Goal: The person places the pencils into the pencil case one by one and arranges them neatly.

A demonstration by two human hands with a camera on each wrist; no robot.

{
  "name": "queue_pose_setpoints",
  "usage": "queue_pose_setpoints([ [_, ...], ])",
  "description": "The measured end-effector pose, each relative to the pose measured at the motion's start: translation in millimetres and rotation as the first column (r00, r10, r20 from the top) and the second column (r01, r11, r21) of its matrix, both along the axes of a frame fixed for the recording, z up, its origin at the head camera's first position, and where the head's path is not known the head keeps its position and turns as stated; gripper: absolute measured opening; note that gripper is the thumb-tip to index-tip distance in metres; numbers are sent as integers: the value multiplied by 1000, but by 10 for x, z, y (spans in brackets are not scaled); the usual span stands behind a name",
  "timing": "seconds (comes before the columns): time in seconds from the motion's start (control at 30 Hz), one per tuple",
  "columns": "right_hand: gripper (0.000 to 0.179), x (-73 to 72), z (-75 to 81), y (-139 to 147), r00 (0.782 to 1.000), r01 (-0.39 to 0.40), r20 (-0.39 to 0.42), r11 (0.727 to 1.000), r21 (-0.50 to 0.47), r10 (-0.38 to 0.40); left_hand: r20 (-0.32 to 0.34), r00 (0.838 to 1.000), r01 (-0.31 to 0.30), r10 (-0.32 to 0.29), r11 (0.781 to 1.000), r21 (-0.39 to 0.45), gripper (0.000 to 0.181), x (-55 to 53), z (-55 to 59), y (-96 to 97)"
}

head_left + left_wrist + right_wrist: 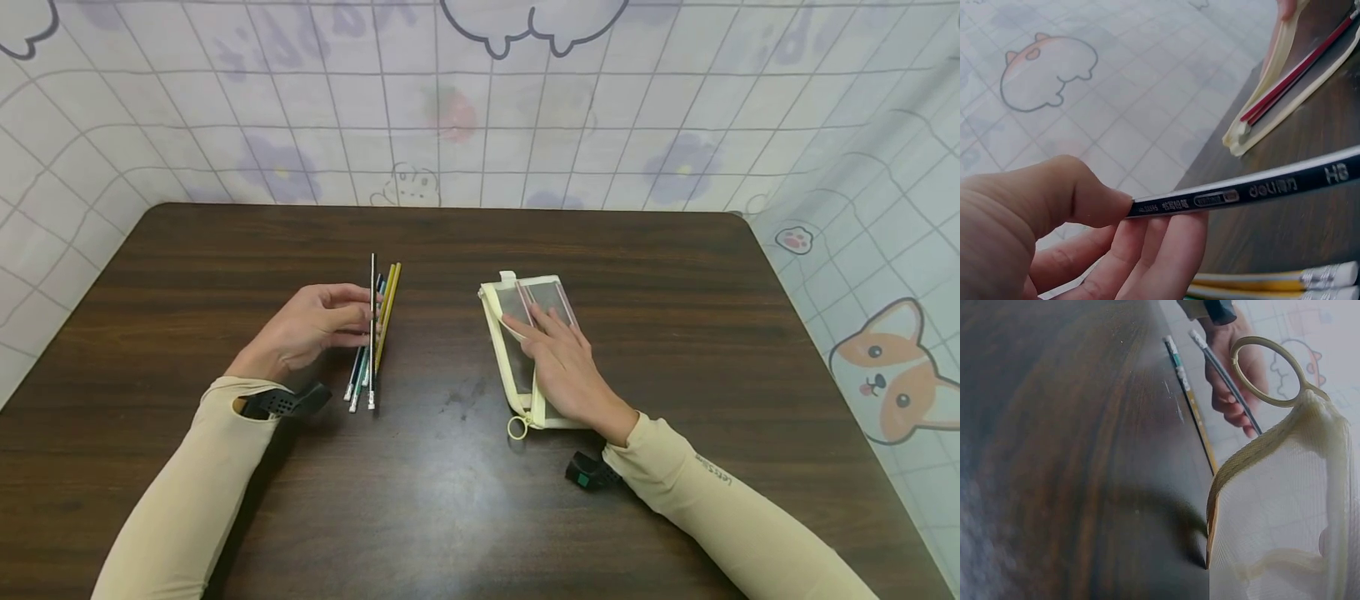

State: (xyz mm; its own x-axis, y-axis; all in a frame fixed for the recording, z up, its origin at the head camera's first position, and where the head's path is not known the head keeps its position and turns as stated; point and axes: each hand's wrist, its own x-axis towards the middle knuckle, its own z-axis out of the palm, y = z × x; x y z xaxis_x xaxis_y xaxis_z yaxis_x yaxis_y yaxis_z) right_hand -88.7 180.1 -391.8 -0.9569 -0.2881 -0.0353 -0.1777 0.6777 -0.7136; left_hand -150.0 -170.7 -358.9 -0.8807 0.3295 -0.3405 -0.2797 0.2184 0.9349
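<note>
Plainly, the left hand [318, 325] pinches the black pencil [372, 362] around mid-length, over the other pencils [389, 312] on the left of the table [450, 500], while the right hand [562, 367] lies, fingers spread, on the mesh pouch [517, 367] to the right; whether a fingertip hooks its rim is hard to tell. Pinching lightly mid-length should keep the pencil balanced.

Dark pencil [372, 362] held above loose pencils [388, 310]; cream-edged pouch [517, 362] apart.
</note>
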Motion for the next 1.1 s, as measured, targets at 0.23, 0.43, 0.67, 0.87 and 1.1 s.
queue_pose_setpoints([
  [0.23,52,2,-2,20,1000,-3,2,1000,-3,3,24,1000,-8,7,999,44,45,21,-28,95],
  [0.43,52,6,6,-1,1000,1,11,1000,0,-1,30,999,-17,15,997,76,45,35,-66,206],
  [0.67,52,19,7,-9,1000,5,7,1000,-18,-5,25,1000,-7,5,997,82,45,58,-98,375],
  [0.87,52,22,4,-4,1000,7,9,1000,-11,-7,47,998,-48,41,988,147,33,52,-110,528],
  [1.1,52,12,18,-1,1000,12,0,1000,-9,-12,94,991,-110,91,969,219,20,34,-142,705],
])
